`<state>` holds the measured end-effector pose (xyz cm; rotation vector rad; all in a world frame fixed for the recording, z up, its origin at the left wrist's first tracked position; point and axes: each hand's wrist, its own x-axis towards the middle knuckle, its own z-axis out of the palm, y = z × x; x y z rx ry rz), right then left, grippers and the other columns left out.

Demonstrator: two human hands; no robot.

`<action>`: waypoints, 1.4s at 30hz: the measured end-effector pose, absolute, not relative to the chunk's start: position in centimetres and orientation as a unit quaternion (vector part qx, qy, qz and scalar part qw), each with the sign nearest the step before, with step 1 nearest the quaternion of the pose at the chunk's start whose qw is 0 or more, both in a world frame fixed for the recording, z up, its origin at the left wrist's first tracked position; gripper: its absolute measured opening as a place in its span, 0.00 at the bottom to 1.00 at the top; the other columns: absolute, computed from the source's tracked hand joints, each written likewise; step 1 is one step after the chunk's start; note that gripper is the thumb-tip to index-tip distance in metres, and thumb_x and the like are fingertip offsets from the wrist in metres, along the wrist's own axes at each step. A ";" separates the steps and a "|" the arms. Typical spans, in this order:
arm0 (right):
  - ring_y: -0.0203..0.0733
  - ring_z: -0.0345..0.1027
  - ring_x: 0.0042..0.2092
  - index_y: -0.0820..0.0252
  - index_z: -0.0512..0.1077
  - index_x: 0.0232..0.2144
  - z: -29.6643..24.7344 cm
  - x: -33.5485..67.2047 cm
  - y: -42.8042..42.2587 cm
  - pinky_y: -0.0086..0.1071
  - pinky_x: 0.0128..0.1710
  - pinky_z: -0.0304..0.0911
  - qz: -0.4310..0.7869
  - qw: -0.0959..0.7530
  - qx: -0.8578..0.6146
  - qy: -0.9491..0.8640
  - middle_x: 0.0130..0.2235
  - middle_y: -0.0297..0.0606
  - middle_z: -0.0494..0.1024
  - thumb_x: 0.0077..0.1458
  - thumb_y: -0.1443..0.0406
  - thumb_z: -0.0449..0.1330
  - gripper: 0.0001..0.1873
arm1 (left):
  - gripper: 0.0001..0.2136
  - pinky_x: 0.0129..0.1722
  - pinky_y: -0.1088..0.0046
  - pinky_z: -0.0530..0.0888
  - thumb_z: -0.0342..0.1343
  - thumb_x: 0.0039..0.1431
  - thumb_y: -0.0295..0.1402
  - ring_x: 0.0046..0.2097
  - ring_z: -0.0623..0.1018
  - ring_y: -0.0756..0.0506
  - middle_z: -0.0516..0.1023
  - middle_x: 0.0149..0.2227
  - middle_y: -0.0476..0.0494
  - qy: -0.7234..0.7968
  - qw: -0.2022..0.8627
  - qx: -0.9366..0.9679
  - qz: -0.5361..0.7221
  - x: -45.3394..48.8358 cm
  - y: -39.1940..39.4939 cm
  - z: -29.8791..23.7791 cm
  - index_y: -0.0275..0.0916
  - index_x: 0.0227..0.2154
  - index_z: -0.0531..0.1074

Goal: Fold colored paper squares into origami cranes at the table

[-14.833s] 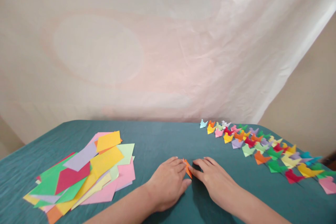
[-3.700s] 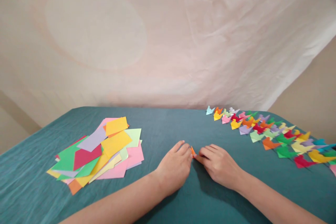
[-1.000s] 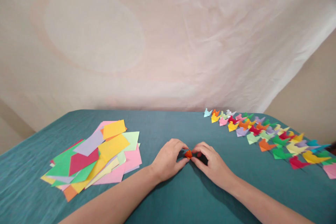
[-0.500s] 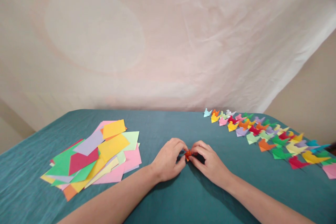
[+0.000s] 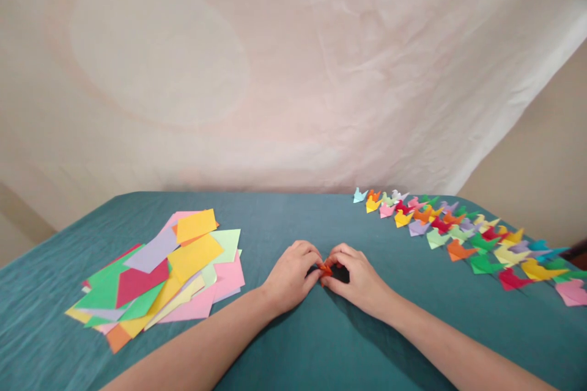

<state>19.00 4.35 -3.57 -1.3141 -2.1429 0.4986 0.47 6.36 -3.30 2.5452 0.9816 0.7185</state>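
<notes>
Orange paper piece: the small orange paper piece [image 5: 326, 269] is between the two hands, exactly where their fingertips meet, just above the counter [image 5: 279, 354] or on it; I cannot tell which. Fingers cover a part of it, so its full shape is not clear.
Left hand: the left hand [image 5: 293, 275] grasps this piece from its side, with thumb and bent fingers in a pinch.
Right hand: the right hand [image 5: 356, 278] pinches the same piece from the other side, its thumb nearer to the body and its index finger farther, with an open space between them.
Forearms: both come in from the near edge, one at each side, and they go inward and forward; the wrists are low over the counter.
Difference: 3.7 seconds ago the left hand was laid rather flat beside the piece, with its fingers stretched; now its fingers are curled. Half a second ago more of the orange showed.
Loose sheets: to the left of the hands, well apart, a pile of coloured sheets [image 5: 197, 256] is spread, overlapping.
Folded birds: to the right of the hands and beyond them, small paper birds [image 5: 461, 234] stand in slanting rows.
</notes>
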 end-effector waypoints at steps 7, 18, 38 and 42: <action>0.42 0.65 0.41 0.57 0.72 0.31 -3.8 19.3 4.2 0.38 0.43 0.58 0.195 0.302 -0.481 -0.800 0.37 0.36 0.71 0.48 0.63 0.62 0.06 | 0.03 0.47 0.65 0.66 0.52 0.58 0.27 0.46 0.68 0.44 0.72 0.40 0.44 0.338 0.143 0.898 0.243 0.6 6.5 -3.2 0.39 0.33 0.71; 0.39 0.65 0.38 0.57 0.73 0.30 -3.8 19.7 3.9 0.35 0.40 0.58 0.154 0.309 -0.459 -0.818 0.34 0.35 0.71 0.56 0.69 0.56 0.06 | 0.03 0.47 0.66 0.66 0.53 0.58 0.29 0.45 0.69 0.45 0.72 0.39 0.45 0.342 0.143 0.892 0.258 0.7 6.1 -3.0 0.39 0.33 0.72; 0.38 0.67 0.34 0.59 0.71 0.28 -3.4 19.5 5.8 0.32 0.35 0.62 0.237 0.397 -0.442 -0.769 0.31 0.36 0.72 0.57 0.66 0.53 0.08 | 0.05 0.45 0.69 0.68 0.57 0.54 0.30 0.40 0.73 0.47 0.77 0.34 0.48 0.403 0.210 0.841 0.294 1.5 7.7 -3.1 0.41 0.27 0.78; 0.37 0.66 0.33 0.59 0.71 0.30 -4.3 19.3 5.7 0.31 0.34 0.62 0.248 0.403 -0.435 -0.766 0.32 0.35 0.71 0.56 0.66 0.54 0.06 | 0.04 0.45 0.69 0.68 0.57 0.53 0.31 0.41 0.73 0.46 0.77 0.35 0.47 0.410 0.221 0.834 0.294 1.5 7.9 -3.4 0.41 0.28 0.78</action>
